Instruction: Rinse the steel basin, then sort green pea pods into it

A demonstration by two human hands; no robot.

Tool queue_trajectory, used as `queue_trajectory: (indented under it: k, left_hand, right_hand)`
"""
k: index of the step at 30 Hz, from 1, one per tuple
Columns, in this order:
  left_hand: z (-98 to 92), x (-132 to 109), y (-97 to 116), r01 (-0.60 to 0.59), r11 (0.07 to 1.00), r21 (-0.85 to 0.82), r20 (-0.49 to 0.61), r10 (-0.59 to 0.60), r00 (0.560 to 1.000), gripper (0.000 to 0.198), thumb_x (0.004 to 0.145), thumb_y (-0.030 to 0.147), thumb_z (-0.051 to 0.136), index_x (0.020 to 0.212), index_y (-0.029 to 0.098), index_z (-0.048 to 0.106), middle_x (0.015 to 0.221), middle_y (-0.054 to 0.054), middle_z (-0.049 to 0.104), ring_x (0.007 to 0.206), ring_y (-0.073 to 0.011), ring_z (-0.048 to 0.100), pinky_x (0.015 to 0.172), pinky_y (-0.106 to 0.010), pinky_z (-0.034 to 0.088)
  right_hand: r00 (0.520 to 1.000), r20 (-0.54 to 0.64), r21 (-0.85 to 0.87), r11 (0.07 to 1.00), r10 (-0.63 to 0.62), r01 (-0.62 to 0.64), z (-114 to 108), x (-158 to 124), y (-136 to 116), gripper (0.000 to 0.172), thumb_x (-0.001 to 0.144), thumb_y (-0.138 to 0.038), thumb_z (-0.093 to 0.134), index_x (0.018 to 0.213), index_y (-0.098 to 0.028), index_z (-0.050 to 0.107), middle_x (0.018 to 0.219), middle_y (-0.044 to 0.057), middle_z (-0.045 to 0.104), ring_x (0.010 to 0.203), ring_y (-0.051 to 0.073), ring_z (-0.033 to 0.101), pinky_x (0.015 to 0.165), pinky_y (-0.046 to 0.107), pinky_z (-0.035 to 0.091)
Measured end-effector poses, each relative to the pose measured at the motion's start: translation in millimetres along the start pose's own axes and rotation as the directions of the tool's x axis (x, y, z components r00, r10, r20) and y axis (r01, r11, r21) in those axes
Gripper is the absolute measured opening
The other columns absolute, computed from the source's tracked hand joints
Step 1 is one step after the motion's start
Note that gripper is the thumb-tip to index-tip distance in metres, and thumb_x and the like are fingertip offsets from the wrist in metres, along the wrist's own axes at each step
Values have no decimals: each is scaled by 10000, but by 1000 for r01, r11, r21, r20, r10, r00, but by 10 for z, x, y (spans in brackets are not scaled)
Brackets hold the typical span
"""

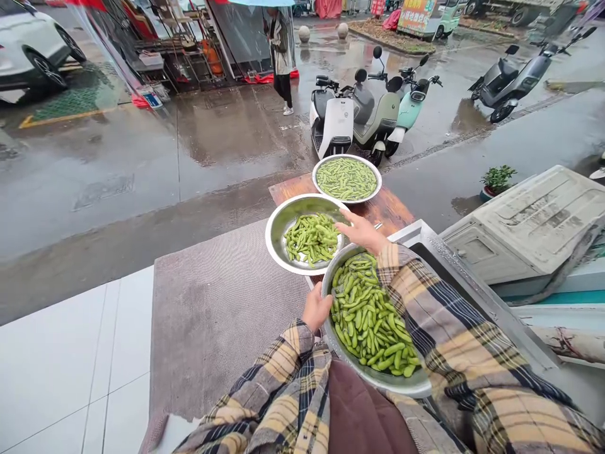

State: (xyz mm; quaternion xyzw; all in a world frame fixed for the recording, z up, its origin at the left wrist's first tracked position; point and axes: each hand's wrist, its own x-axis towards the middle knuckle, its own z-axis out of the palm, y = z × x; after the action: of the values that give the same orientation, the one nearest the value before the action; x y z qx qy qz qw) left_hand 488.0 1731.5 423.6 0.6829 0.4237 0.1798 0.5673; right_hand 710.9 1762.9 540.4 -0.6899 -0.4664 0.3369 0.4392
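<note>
A large metal basin point(378, 378) full of green edamame pods point(373, 321) is right in front of me. My left hand point(317, 307) grips its left rim, thumb on the inside. Beyond it stands a second metal basin point(278, 236) with a smaller heap of edamame pods point(312, 238) on its bottom. Over this basin's right rim reaches my right hand point(362, 230), fingers stretched and apart, with nothing visible in it. Farther back, a third metal basin point(347, 200) holds pods that seem to lie in water.
The far basins stand on a brown wooden board point(392, 211). A metal sink point(439, 252) is at my right, beside a dirty white casing point(534, 221). A grey mat point(227, 315) lies on the left. Parked scooters point(338, 123) and a person point(281, 57) are on the wet pavement.
</note>
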Motion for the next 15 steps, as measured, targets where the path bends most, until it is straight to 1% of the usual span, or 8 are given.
queue_trajectory:
  k: [2, 4, 6, 8, 9, 11, 13, 15]
  left_hand:
    - [-4, -5, 21, 5, 1000, 14, 3, -5, 1000, 144, 716, 135, 514, 830, 159, 597, 761, -1, 601, 744, -165, 536, 706, -283, 416]
    - [-4, -4, 28, 15, 1000, 2, 8, -15, 1000, 145, 716, 136, 515, 834, 161, 597, 757, 0, 602, 734, -164, 533, 698, -282, 416]
    - [1, 1, 13, 25, 999, -31, 16, -24, 1000, 182, 714, 134, 513, 868, 162, 605, 778, -3, 617, 748, -166, 542, 709, -284, 423]
    - [9, 10, -25, 26, 997, -66, 24, -25, 999, 217, 712, 135, 511, 902, 163, 613, 804, -8, 632, 768, -171, 556, 728, -289, 433]
    - [13, 15, -49, 26, 997, -78, 24, -24, 999, 223, 711, 138, 513, 906, 163, 616, 807, -10, 636, 771, -173, 561, 732, -292, 438]
    - [21, 24, -93, 20, 996, -89, 19, -18, 1000, 215, 706, 145, 522, 897, 165, 619, 806, -10, 640, 773, -175, 569, 736, -293, 445]
    - [29, 29, -120, 10, 996, -87, 12, -9, 1000, 208, 703, 150, 528, 889, 164, 621, 808, -11, 641, 775, -176, 574, 736, -293, 451]
    - [35, 30, -124, -2, 997, -82, 5, 2, 1000, 212, 702, 155, 525, 892, 161, 620, 813, -14, 642, 779, -176, 577, 738, -292, 454]
  right_hand:
    - [996, -6, -7, 996, 86, -86, -179, -297, 214, 486, 877, -490, 541, 1282, -227, 598, 1292, 92, 627, 1117, 260, 618, 927, 486, 523]
    - [991, 3, -86, 987, 133, -132, -410, -706, 536, 449, 893, -503, 496, 1212, -225, 646, 1198, 84, 681, 1060, 255, 652, 938, 471, 522]
    - [985, -31, -257, 951, 170, -172, -611, -1089, 918, 483, 866, -507, 526, 1235, -215, 632, 1227, 106, 667, 1101, 289, 635, 994, 485, 482]
    - [969, -147, -414, 878, 199, -243, -691, -1336, 1259, 624, 819, -542, 570, 1327, -180, 562, 1317, 158, 598, 1244, 346, 533, 1068, 519, 403]
    - [958, -189, -437, 855, 216, -278, -667, -1393, 1383, 697, 814, -563, 569, 1392, -180, 494, 1372, 170, 546, 1319, 349, 458, 1099, 515, 363]
    - [936, -218, -425, 837, 275, -345, -492, -1398, 1506, 823, 807, -615, 561, 1493, -217, 339, 1482, 175, 407, 1426, 344, 296, 1137, 518, 296]
    - [933, -151, -393, 846, 328, -361, -211, -1329, 1482, 935, 768, -656, 597, 1536, -290, 209, 1572, 156, 218, 1468, 352, 174, 1145, 532, 264]
    - [954, -39, -400, 870, 298, -288, 68, -1268, 1391, 1055, 683, -638, 701, 1539, -346, 157, 1610, 124, 23, 1473, 376, 126, 1143, 532, 261]
